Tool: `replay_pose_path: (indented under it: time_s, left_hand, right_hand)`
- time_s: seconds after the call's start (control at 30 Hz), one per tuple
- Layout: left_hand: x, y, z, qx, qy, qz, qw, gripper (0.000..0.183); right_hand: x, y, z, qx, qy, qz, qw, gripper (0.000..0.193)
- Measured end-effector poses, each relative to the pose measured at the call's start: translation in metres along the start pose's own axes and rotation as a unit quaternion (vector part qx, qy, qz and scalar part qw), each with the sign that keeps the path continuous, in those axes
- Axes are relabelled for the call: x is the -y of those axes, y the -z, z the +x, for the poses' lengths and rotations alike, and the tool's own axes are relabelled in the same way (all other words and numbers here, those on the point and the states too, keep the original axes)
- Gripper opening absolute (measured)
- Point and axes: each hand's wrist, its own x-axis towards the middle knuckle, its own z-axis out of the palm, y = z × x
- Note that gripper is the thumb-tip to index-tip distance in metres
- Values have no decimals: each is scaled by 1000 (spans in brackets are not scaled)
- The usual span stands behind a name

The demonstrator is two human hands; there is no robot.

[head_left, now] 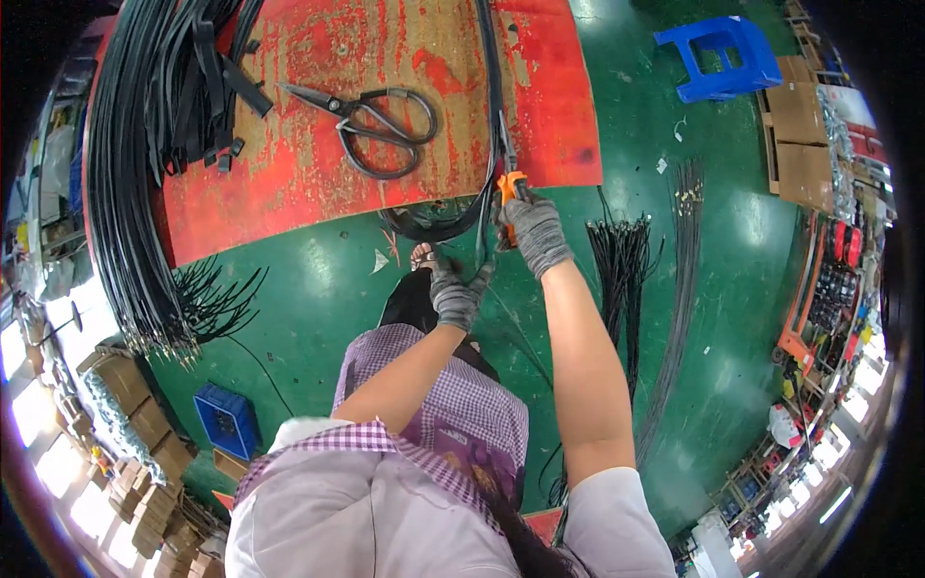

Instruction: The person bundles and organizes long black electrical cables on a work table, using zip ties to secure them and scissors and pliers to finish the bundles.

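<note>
Right hand [536, 227]: gripping orange pliers [512, 183]
Left hand [457, 292]: near black cables [493, 77], can't tell its grip
Black cables: 12 o'clock, off table [554, 125] edge
Cable work: pliers step unfinished imo, done bits unclear

On the table [279, 207], scissors [342, 108] lie between the thick cable bundle [125, 183] at left, which overhangs the near edge, and long strands [489, 67] at right. The right hand [533, 229] is by the near edge, rightward; the left hand [457, 293] is nearer. The stool [759, 67] is far right, the crate [214, 405] near left.
</note>
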Motion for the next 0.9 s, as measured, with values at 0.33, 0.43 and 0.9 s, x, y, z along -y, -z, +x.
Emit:
replay_pose_path:
  time_s: [0.33, 0.43, 0.9]
  left_hand:
    - [27, -92, -13, 261, 262, -597, 712, 19]
    - [27, -65, -58, 289, 225, -384, 848, 15]
    - [62, -83, -77, 324, 244, -536, 741, 17]
  right_hand:
    - [21, -1, 0, 50, -44, 84, 994, 21]
    - [9, 3, 5, 28, -8, 53, 998, 22]
    - [-23, 7, 37, -14, 129, -205, 970, 32]
